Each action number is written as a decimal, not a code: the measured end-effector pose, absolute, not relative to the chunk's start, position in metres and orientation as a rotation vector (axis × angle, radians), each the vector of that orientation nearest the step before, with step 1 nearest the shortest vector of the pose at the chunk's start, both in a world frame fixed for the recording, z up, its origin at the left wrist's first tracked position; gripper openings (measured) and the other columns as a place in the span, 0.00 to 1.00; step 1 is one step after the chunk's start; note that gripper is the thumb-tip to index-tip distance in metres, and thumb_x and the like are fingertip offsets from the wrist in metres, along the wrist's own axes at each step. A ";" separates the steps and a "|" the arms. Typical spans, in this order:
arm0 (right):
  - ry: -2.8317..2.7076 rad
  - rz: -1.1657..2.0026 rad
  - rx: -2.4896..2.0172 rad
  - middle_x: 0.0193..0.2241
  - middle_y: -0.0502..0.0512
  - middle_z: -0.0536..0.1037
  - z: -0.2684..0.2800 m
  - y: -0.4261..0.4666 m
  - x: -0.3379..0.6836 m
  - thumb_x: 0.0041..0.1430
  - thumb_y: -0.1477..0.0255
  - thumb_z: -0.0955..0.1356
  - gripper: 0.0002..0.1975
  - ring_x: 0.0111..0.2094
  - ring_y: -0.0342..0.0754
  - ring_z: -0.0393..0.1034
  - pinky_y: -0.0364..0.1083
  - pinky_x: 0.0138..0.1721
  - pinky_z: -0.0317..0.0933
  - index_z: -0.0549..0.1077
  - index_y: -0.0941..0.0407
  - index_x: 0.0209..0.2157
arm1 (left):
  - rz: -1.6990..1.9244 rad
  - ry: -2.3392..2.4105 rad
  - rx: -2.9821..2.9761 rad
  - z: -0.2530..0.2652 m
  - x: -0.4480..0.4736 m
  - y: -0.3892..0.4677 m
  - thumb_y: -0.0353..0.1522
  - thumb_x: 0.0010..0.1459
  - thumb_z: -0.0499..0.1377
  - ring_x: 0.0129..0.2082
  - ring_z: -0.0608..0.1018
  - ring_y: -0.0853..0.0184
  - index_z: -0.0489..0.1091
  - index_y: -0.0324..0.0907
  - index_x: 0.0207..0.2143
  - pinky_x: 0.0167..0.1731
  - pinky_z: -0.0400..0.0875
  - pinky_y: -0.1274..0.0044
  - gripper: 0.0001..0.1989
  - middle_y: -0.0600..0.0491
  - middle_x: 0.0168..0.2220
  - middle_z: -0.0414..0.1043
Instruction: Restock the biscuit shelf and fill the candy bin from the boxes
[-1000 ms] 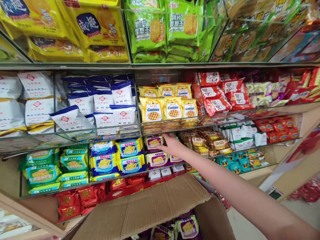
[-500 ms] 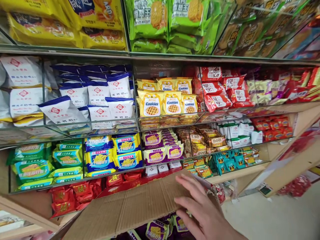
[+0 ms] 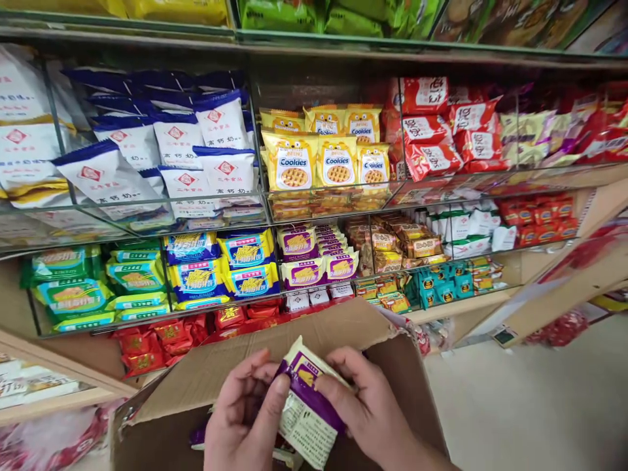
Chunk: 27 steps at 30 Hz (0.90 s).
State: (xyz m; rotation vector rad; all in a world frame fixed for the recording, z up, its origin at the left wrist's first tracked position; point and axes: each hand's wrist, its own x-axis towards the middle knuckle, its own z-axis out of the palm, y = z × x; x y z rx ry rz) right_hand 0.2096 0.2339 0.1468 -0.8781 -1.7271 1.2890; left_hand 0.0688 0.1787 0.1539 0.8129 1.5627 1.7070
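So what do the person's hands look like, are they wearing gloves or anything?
No gloves. The left hand and the right hand are both bare, with short, plain nails and no rings that can be seen. No watch or bracelet shows on the bit of right wrist in the picture, and no sleeve reaches that far. The left wrist is cut off by the edge.

We hold a purple-and-white snack packet [image 3: 308, 405] between our left hand [image 3: 245, 418] and right hand [image 3: 370, 409], above an open brown cardboard box [image 3: 275, 366] standing before glass-fronted shelves [image 3: 265, 209] holding matching purple packets [image 3: 314, 258].
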 end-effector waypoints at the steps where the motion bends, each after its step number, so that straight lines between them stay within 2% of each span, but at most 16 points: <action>1: -1.765 1.245 -0.872 0.22 0.48 0.70 0.152 0.239 0.211 0.58 0.62 0.61 0.13 0.24 0.39 0.64 0.37 0.25 0.56 0.66 0.58 0.30 | 1.679 1.513 0.766 0.161 0.071 0.183 0.41 0.39 0.66 0.28 0.75 0.71 0.69 0.46 0.39 0.27 0.70 0.84 0.22 0.59 0.27 0.73; 5: -1.930 1.111 -0.769 0.23 0.47 0.70 0.161 0.248 0.219 0.60 0.66 0.61 0.11 0.24 0.38 0.63 0.37 0.27 0.55 0.69 0.57 0.30 | 1.449 1.545 0.848 0.177 0.076 0.189 0.45 0.43 0.62 0.27 0.72 0.69 0.73 0.42 0.34 0.24 0.66 0.83 0.19 0.56 0.25 0.70; 7: -1.842 1.072 -0.818 0.22 0.48 0.69 0.158 0.246 0.218 0.60 0.65 0.59 0.13 0.24 0.39 0.63 0.37 0.27 0.55 0.68 0.57 0.29 | 1.461 1.564 0.913 0.176 0.077 0.188 0.45 0.44 0.61 0.26 0.70 0.69 0.74 0.41 0.31 0.23 0.64 0.82 0.17 0.56 0.24 0.68; 10: -1.578 1.117 -0.930 0.20 0.47 0.62 0.145 0.242 0.211 0.61 0.60 0.56 0.17 0.22 0.39 0.57 0.39 0.23 0.52 0.62 0.56 0.25 | 1.590 1.627 0.836 0.167 0.080 0.188 0.46 0.45 0.60 0.29 0.71 0.68 0.75 0.43 0.33 0.30 0.65 0.80 0.18 0.57 0.26 0.70; 13: -1.403 1.222 -0.965 0.19 0.45 0.55 0.133 0.239 0.205 0.60 0.56 0.55 0.19 0.21 0.40 0.51 0.39 0.20 0.50 0.56 0.55 0.22 | 1.697 1.746 0.676 0.159 0.087 0.189 0.50 0.41 0.60 0.37 0.72 0.67 0.76 0.46 0.33 0.38 0.65 0.81 0.22 0.57 0.33 0.74; 19: -1.275 1.191 -0.966 0.18 0.46 0.56 0.133 0.242 0.202 0.59 0.56 0.56 0.20 0.21 0.40 0.53 0.40 0.21 0.51 0.55 0.55 0.21 | 1.723 1.621 0.450 0.166 0.098 0.189 0.52 0.34 0.63 0.44 0.73 0.64 0.76 0.49 0.32 0.44 0.65 0.80 0.24 0.60 0.32 0.77; 21: -1.259 1.184 -0.935 0.17 0.46 0.56 0.139 0.245 0.203 0.60 0.57 0.57 0.19 0.20 0.40 0.52 0.39 0.20 0.51 0.54 0.54 0.20 | 1.738 1.500 0.378 0.172 0.101 0.190 0.50 0.34 0.65 0.41 0.75 0.63 0.75 0.48 0.34 0.41 0.68 0.79 0.24 0.59 0.30 0.78; 24: -1.288 1.126 -0.867 0.17 0.45 0.55 0.152 0.250 0.211 0.61 0.60 0.56 0.19 0.18 0.39 0.50 0.39 0.18 0.50 0.53 0.54 0.20 | 1.754 1.346 0.395 0.175 0.102 0.195 0.48 0.37 0.65 0.35 0.76 0.64 0.74 0.47 0.36 0.35 0.70 0.78 0.23 0.58 0.27 0.77; 27: -1.443 0.793 -0.811 0.16 0.45 0.56 0.168 0.256 0.226 0.63 0.65 0.56 0.17 0.17 0.39 0.52 0.40 0.18 0.49 0.55 0.54 0.21 | 1.777 1.469 0.606 0.171 0.095 0.201 0.48 0.42 0.62 0.29 0.75 0.68 0.73 0.44 0.39 0.31 0.70 0.79 0.23 0.56 0.25 0.75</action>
